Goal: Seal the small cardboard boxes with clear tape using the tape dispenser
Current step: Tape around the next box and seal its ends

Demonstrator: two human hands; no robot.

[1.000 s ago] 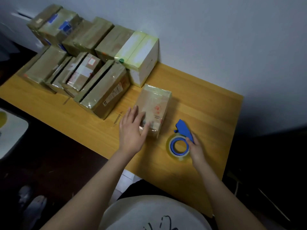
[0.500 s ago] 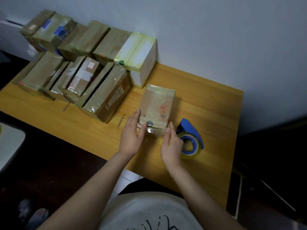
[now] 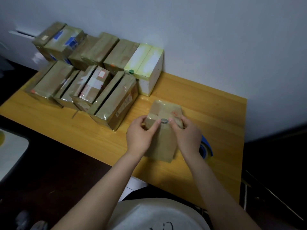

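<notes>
While the left hand point(image 3: 138, 136) and right hand point(image 3: 187, 137) are gripping the small cardboard box point(image 3: 164, 112) by its upper edge, its red print is blurring past reading. It is standing tipped up on the yellow table point(image 3: 216, 117), no longer flat; the blue tape dispenser point(image 3: 207, 145) is lying beside the right wrist, taped boxes point(image 3: 116, 100) lining the white wall point(image 3: 216, 47).

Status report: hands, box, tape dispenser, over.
Left hand, right hand: both gripping small box. Tape dispenser on table, partly hidden behind right hand. Nothing blocking.
</notes>
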